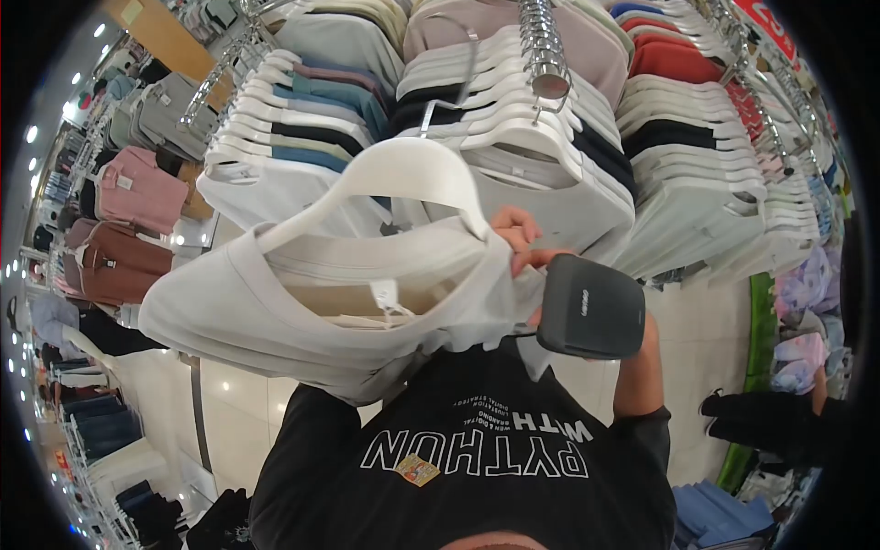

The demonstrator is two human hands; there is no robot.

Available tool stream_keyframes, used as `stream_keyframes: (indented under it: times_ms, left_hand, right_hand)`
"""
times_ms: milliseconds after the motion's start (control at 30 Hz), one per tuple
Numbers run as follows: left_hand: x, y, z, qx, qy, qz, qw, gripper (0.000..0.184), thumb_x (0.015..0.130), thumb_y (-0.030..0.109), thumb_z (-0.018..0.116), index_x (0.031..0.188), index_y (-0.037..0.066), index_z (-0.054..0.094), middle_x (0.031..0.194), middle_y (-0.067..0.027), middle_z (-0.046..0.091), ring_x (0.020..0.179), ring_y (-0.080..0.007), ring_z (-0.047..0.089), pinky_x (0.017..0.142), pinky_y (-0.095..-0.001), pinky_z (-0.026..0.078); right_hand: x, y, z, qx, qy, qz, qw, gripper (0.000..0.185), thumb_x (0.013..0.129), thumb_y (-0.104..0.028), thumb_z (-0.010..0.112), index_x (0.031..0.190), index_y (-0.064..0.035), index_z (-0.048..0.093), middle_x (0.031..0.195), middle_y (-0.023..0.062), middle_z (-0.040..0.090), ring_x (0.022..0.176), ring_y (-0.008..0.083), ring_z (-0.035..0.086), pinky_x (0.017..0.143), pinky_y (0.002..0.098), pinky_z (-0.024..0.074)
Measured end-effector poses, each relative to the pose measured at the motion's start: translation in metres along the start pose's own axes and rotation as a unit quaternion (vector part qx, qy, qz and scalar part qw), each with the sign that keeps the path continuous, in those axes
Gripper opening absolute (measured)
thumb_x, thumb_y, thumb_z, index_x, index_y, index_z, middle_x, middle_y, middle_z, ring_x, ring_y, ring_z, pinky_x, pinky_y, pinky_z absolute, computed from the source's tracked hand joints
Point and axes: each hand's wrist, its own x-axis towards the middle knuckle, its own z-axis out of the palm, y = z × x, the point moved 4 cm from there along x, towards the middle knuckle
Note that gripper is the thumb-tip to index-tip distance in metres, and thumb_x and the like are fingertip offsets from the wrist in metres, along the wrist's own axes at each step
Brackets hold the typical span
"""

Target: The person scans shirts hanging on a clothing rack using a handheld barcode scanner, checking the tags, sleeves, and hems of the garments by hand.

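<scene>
A light grey shirt [321, 339] with a white tag inside its neck hangs from a white hanger [403, 170] in front of my chest. More layers of similar fabric show beneath it. My right hand [522, 246] is at the shirt's right shoulder, its fingers curled and closed on the fabric. A dark grey box-shaped device [591, 307] covers the back of this hand and the wrist. My left hand is hidden behind the garments; only the black left sleeve [307, 435] shows.
Ahead, racks hold rows of shirts [541, 192] on white hangers, below a metal rail [548, 69]. Pink and brown garments [137, 192] hang at the left. At the right edge stands a person in dark trousers [765, 420], near a green strip [759, 339].
</scene>
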Motion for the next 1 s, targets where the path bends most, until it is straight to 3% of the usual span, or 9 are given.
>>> stream_keyframes:
  times_ms: [100,200,300,433,533,600,633,867,1000]
  left_hand:
    - [-0.022,-0.014,0.014,-0.022,-0.047,-0.04,0.998,0.027,0.081,0.026,0.056,0.098,0.006,0.05,0.095,-0.0092,0.049,0.089,-0.0259,0.048,0.084,-0.0381,0.034]
    - [-0.052,-0.044,0.007,-0.022,-0.072,-0.096,0.993,0.029,0.081,0.027,0.057,0.1,0.005,0.05,0.098,-0.0095,0.05,0.092,-0.0263,0.048,0.086,-0.0387,0.033]
    - [-0.093,-0.093,-0.004,-0.02,-0.084,-0.174,0.981,0.031,0.081,0.027,0.057,0.102,0.005,0.05,0.101,-0.0097,0.05,0.094,-0.0266,0.048,0.088,-0.0393,0.032]
    - [-0.167,-0.173,-0.013,-0.044,-0.086,-0.289,0.952,0.034,0.081,0.027,0.057,0.106,0.005,0.051,0.105,-0.0101,0.05,0.098,-0.0271,0.048,0.092,-0.0401,0.031]
    - [-0.217,-0.219,0.004,-0.098,-0.08,-0.355,0.926,0.036,0.082,0.028,0.058,0.108,0.005,0.051,0.108,-0.0104,0.051,0.101,-0.0274,0.048,0.094,-0.0406,0.03]
    - [-0.251,-0.244,0.022,-0.163,-0.065,-0.375,0.91,0.037,0.082,0.028,0.058,0.11,0.005,0.051,0.109,-0.0106,0.051,0.102,-0.0277,0.048,0.095,-0.041,0.03]
    - [-0.269,-0.254,0.031,-0.195,-0.055,-0.382,0.902,0.038,0.082,0.028,0.058,0.11,0.005,0.051,0.11,-0.0107,0.051,0.103,-0.0278,0.048,0.096,-0.0412,0.029]
    - [-0.312,-0.262,0.057,-0.281,0.026,-0.3,0.911,0.043,0.082,0.029,0.059,0.116,0.004,0.051,0.117,-0.0114,0.052,0.11,-0.0286,0.047,0.102,-0.0426,0.027]
    - [-0.297,-0.25,0.0,-0.067,0.015,-0.142,0.988,0.055,0.081,0.027,0.062,0.126,0.001,0.044,0.125,-0.0129,0.049,0.119,-0.0239,0.043,0.101,-0.038,0.031]
  right_hand:
    - [-0.027,0.037,-0.001,-0.087,-0.088,-0.033,0.992,0.036,0.078,-0.014,0.063,0.111,-0.0015,0.055,0.107,0.0113,0.06,0.092,0.0155,0.056,0.08,0.0242,0.0421]
    - [-0.038,0.044,0.007,-0.049,-0.041,-0.011,0.998,0.042,0.077,-0.01,0.062,0.116,0.0002,0.052,0.104,0.0116,0.061,0.086,0.0122,0.056,0.07,0.0219,0.0443]
    - [-0.043,0.03,0.008,-0.058,0.031,-0.011,0.998,0.048,0.076,-0.012,0.063,0.12,0.0005,0.049,0.105,0.0122,0.061,0.09,0.015,0.056,0.074,0.024,0.0432]
    - [-0.039,-0.01,-0.008,-0.202,0.053,-0.066,0.976,0.046,0.072,-0.01,0.062,0.117,-0.0044,0.053,0.114,0.0094,0.058,0.104,0.0228,0.054,0.092,0.0322,0.0383]
    - [-0.063,0.006,-0.03,-0.334,0.096,0.001,0.938,0.039,0.068,-0.008,0.062,0.107,-0.0064,0.06,0.108,0.008,0.061,0.102,0.0257,0.056,0.091,0.0349,0.0412]
    - [-0.082,0.031,-0.045,-0.483,0.107,0.029,0.868,0.034,0.067,-0.01,0.064,0.101,-0.0075,0.064,0.102,0.0074,0.063,0.097,0.0265,0.058,0.087,0.0364,0.0433]
    - [-0.081,0.036,-0.049,-0.488,0.143,0.043,0.86,0.028,0.066,-0.013,0.066,0.093,-0.0094,0.066,0.095,0.0072,0.064,0.091,0.0281,0.059,0.082,0.0382,0.0453]
    - [-0.069,0.036,-0.05,-0.549,0.142,-0.006,0.824,0.03,0.064,-0.016,0.069,0.093,-0.0105,0.065,0.095,0.0073,0.063,0.09,0.0286,0.059,0.082,0.0389,0.0448]
    - [-0.056,0.014,-0.063,-0.55,0.106,0.031,0.828,0.03,0.068,-0.013,0.066,0.097,-0.0084,0.064,0.097,0.0077,0.063,0.091,0.0276,0.058,0.083,0.0379,0.0434]
